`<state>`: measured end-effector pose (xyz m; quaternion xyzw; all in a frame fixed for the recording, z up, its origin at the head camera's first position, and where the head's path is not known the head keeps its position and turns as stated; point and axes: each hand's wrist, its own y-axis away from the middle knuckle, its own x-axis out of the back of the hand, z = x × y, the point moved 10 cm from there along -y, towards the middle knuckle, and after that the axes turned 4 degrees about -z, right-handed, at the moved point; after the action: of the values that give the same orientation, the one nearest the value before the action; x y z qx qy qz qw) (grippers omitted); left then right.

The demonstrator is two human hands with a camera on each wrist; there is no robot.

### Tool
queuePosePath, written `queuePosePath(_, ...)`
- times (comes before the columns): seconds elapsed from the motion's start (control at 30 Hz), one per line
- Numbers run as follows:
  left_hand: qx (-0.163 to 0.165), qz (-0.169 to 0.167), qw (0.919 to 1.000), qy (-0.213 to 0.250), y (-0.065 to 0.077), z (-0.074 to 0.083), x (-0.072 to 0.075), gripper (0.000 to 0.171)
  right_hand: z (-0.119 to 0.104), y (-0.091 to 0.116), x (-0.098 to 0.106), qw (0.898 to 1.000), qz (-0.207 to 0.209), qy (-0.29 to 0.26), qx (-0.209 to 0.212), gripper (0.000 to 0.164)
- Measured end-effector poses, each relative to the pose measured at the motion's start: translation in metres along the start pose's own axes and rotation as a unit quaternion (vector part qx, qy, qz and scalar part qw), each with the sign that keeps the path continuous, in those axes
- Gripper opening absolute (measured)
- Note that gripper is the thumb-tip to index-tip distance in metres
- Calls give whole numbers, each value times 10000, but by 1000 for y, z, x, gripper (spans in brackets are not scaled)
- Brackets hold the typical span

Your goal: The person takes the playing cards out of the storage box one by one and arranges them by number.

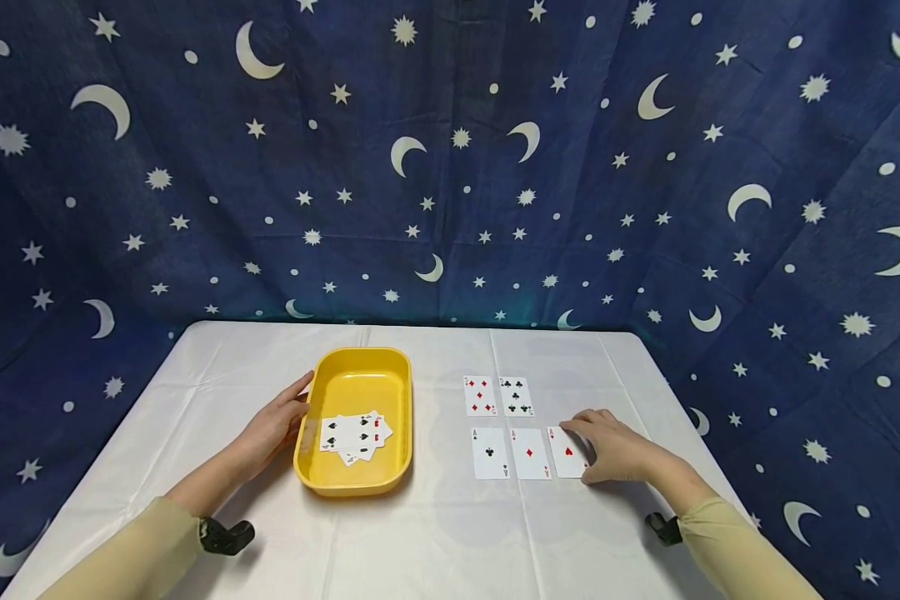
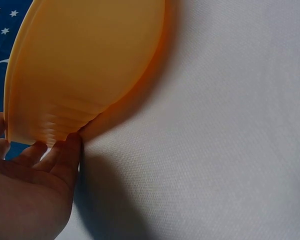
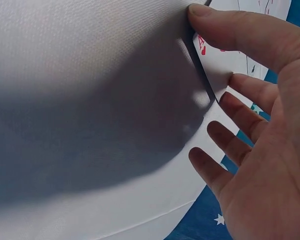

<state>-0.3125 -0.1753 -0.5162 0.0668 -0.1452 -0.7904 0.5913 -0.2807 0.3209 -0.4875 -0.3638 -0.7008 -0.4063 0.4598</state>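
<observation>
In the head view my right hand point(image 1: 613, 446) is at the right end of a row of cards. Its thumb and fingertips pinch the ace of hearts point(image 1: 564, 454) at its right-hand corners. The right wrist view shows that card point(image 3: 217, 70) between thumb and index finger, the other fingers spread. Beside it lie the ace of diamonds point(image 1: 529, 467) and ace of clubs point(image 1: 489, 467). My left hand point(image 1: 272, 425) rests against the left side of a yellow tray point(image 1: 360, 483). In the left wrist view its fingertips touch the tray's outer wall point(image 2: 95, 55).
A loose pile of face-up playing cards point(image 1: 348, 433) lies inside the tray. Behind the aces are a diamonds card point(image 1: 481, 402) and a clubs card point(image 1: 517, 402), side by side. A white cloth point(image 1: 412, 542) covers the table, and a blue moon-and-star curtain point(image 1: 450, 167) hangs behind.
</observation>
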Motion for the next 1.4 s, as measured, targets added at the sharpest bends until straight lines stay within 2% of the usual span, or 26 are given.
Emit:
queuePosePath(0.73,-11,-37,10000,23,1,2,0,66,-1,-1,1,9998,-180,-91,46,88)
queuePosePath(0.93,-17,-55,10000,6,1,1,0,66,-4,-4,10,9999,-84,-72,53,90)
queuePosePath(1.13,-3,-34,10000,2,0,1,0,66,-20,-14,26,9990,260,-97,358,83)
queuePosePath(1.27,10,-37,10000,0,0,0,0,67,-40,-25,37,9973,473,-118,556,80)
queuePosePath(1.4,15,-45,10000,75,-1,-1,1,67,-65,-41,46,9961,512,-165,701,80)
